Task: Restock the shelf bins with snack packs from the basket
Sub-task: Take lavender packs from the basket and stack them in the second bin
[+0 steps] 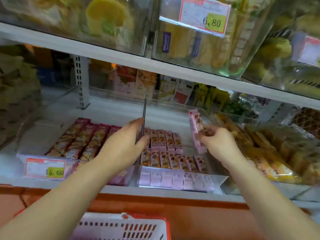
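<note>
My right hand point(215, 142) grips a pink snack pack point(195, 129), held upright above the right side of a clear shelf bin point(218, 181). Rows of the same pink packs point(166, 149) fill that bin. My left hand point(128, 141) reaches over the divider between this bin and the one to its left, fingers spread, touching the divider and the nearest packs. It holds nothing. The white and red basket point(124, 226) sits low at the bottom edge, its contents hidden from view.
The left bin holds dark red snack packs point(83, 141) behind a 15.60 price tag point(45, 168). Bags of golden snacks point(270, 153) lie to the right. A shelf edge point(155, 68) with clear bins and a 6.80 tag point(204, 16) overhangs above.
</note>
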